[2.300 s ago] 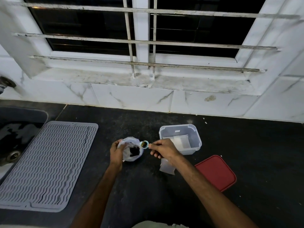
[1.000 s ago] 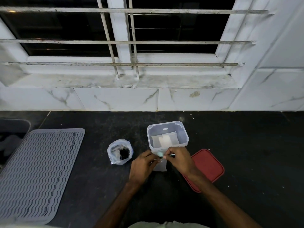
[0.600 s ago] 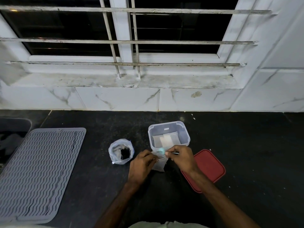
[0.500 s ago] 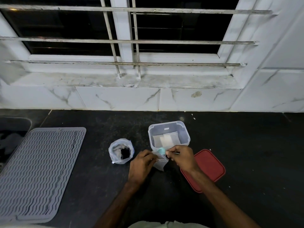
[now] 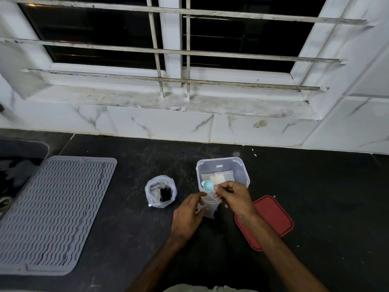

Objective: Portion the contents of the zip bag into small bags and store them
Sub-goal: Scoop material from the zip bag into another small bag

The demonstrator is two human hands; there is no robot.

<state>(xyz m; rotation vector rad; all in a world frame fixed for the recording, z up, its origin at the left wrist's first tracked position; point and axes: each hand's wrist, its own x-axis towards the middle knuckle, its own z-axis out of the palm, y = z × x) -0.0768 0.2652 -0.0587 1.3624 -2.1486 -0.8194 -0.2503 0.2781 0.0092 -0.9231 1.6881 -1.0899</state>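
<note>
Left hand: your left hand (image 5: 188, 216) is resting low on the dark counter (image 5: 315, 197), its fingers curled around the near side of a small clear bag (image 5: 208, 206) and holding it upright.
Right hand: your right hand (image 5: 233, 197) is pinching the handle of a small teal spoon (image 5: 208, 185) between thumb and fingertips, with the other fingers folded in.
Spoon: its round bowl is sitting just above the mouth of the small bag, turned so its rounded back is facing you; whether anything is in it cannot be told.
Small bag: it is standing between your two hands, just in front of the clear plastic container (image 5: 242, 167) and touching or overlapping its near wall; its contents are not readable.
Zip bag: the zip bag (image 5: 160, 191) is standing open on the counter to the left of your left hand, apart from it, with a dark mass showing inside.
Container: it is sitting open, with pale flat packets lying at its bottom.
Lid: the red lid (image 5: 273, 218) is lying flat on the counter to the right, partly under your right wrist.
Mat: a grey ribbed drying mat (image 5: 52, 211) is lying well to the left, beside the sink edge (image 5: 21, 148).
</note>
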